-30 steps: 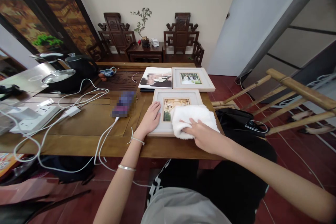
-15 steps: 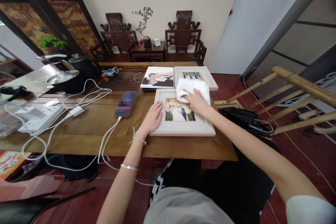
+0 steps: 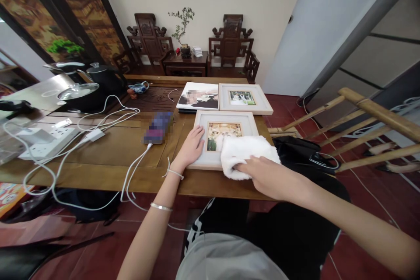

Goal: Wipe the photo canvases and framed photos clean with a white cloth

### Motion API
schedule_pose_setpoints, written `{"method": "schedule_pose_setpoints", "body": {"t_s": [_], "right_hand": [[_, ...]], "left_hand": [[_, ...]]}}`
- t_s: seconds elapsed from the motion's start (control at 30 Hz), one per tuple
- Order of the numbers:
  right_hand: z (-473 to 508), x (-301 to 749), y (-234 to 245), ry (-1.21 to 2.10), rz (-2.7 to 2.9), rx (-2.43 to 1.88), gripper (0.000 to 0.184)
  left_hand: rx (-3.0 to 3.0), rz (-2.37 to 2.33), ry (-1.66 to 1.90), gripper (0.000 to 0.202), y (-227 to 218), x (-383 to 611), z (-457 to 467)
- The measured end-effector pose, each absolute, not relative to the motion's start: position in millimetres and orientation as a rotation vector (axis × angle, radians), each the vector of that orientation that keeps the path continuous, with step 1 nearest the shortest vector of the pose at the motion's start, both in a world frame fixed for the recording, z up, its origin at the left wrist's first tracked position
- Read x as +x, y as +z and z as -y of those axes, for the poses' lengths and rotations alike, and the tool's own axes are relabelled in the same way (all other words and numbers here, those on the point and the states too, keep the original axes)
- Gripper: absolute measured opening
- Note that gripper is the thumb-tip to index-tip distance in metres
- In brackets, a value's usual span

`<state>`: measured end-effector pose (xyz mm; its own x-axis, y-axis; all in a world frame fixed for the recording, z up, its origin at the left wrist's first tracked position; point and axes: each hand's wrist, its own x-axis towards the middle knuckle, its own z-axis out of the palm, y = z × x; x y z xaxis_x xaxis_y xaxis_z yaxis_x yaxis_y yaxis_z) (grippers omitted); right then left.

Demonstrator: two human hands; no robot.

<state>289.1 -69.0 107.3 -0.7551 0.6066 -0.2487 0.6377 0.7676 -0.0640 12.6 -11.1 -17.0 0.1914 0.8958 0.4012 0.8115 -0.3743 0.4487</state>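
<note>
A white-framed photo (image 3: 226, 119) lies flat near the front edge of the wooden table (image 3: 108, 157). My left hand (image 3: 192, 146) rests flat on the frame's left border, fingers stretched out. My right hand (image 3: 265, 177) presses a folded white cloth (image 3: 244, 153) onto the frame's lower right part, covering that corner and part of the picture. Behind it lie a second white-framed photo (image 3: 244, 98) and an unframed print (image 3: 198, 96), side by side.
A phone (image 3: 157, 127) with a white cable lies left of the frame. Farther left are a power strip (image 3: 42, 142), tangled white cords, a kettle (image 3: 105, 79) and a pot lid. A black bag (image 3: 303, 155) and bamboo chair (image 3: 367, 118) stand at right.
My right hand dragged the cloth from the frame's near edge up to its far edge, then back down to the lower right corner. My left hand stayed on the frame's left border.
</note>
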Motion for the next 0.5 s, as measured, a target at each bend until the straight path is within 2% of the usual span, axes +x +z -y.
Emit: {"method": "schedule_pose_setpoints", "body": {"t_s": [0.13, 0.3, 0.5], "right_hand": [[65.3, 288.5, 97.3, -0.215, -2.807, 1.025, 0.066], [9.5, 280.3, 67.4, -0.007, -2.835, 1.184, 0.079], [-73.7, 261.9, 51.5, 0.298, -2.849, 1.285, 0.073]], "left_hand": [[2.339, -1.657, 0.909, 0.048, -15.5, 11.5, 11.8], [2.356, -1.638, 0.878, 0.048, -13.3, 10.2, 12.6], [2.352, -1.638, 0.879, 0.047, -15.9, 8.0, 10.8]]}}
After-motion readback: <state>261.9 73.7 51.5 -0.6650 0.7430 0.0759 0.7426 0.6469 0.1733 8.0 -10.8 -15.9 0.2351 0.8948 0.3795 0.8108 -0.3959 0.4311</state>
